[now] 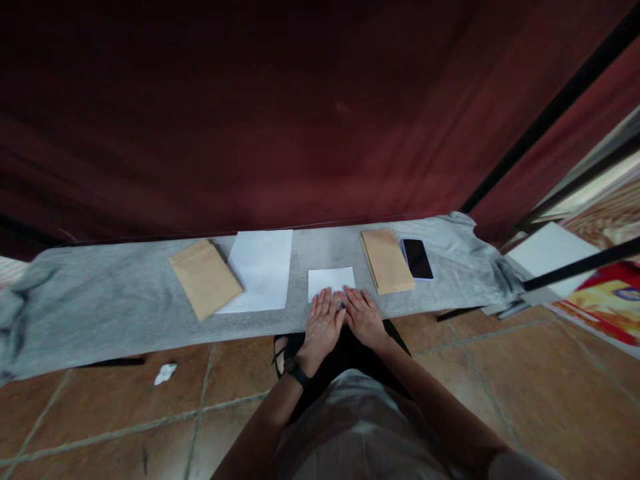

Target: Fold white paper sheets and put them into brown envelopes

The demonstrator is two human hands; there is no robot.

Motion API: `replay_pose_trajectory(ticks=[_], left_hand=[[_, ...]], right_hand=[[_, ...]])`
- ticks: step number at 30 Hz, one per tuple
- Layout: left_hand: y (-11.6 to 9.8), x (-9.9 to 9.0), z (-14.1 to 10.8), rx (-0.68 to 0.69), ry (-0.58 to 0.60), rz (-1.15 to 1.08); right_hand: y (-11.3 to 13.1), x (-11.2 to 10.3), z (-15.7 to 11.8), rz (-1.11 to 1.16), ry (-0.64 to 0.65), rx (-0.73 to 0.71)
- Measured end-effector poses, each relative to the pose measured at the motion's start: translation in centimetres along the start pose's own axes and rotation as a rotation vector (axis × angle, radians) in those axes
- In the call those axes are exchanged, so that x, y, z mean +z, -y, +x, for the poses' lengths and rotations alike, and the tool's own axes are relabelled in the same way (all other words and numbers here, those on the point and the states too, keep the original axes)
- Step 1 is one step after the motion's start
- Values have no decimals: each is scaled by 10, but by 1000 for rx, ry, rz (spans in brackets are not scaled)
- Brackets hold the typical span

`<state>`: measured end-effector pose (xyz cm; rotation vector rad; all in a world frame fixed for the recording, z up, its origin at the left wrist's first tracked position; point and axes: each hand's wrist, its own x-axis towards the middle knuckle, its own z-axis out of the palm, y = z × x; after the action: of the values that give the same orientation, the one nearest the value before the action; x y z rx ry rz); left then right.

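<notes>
A small white sheet of paper (331,277), perhaps folded, lies on the grey cloth in front of me. My left hand (323,325) rests flat on its near left part, fingers stretched out. Beside it, my right hand (363,316) lies flat over the near right part, its fingers also extended. The thumbs come close together at the paper's near edge, which the hands hide. To the left are larger white sheets (263,270), partly under a brown paper envelope (206,279). Right of my hands sits a stack of brown envelopes (387,260).
A dark-screened phone (418,259) lies beside the envelope stack. Grey cloth (120,293) covers the narrow table, with a dark red curtain (300,133) behind it. A black metal bar (555,113) and a printed board (607,300) stand at right. A crumpled white scrap (165,373) lies on the tiled floor.
</notes>
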<state>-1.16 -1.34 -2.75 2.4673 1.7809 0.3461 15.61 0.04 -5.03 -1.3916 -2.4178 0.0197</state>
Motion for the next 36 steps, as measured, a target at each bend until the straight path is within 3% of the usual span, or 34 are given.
replay_pose_trajectory(ticks=[5, 12, 16, 24, 29, 36], left_hand=[[-14, 6, 33, 38, 60, -92], [1, 5, 56, -1, 88, -35], [17, 8, 52, -66, 43, 29], [39, 12, 18, -131, -83, 74], [39, 11, 14, -130, -91, 68], [39, 12, 16, -132, -83, 67]], right_hand=[[-2, 6, -1, 32, -18, 11], [0, 5, 1, -2, -26, 7], [0, 4, 1, -2, -32, 7], [4, -2, 3, 44, -57, 39], [10, -1, 28, 72, -47, 20], [7, 18, 61, 30, -48, 78]])
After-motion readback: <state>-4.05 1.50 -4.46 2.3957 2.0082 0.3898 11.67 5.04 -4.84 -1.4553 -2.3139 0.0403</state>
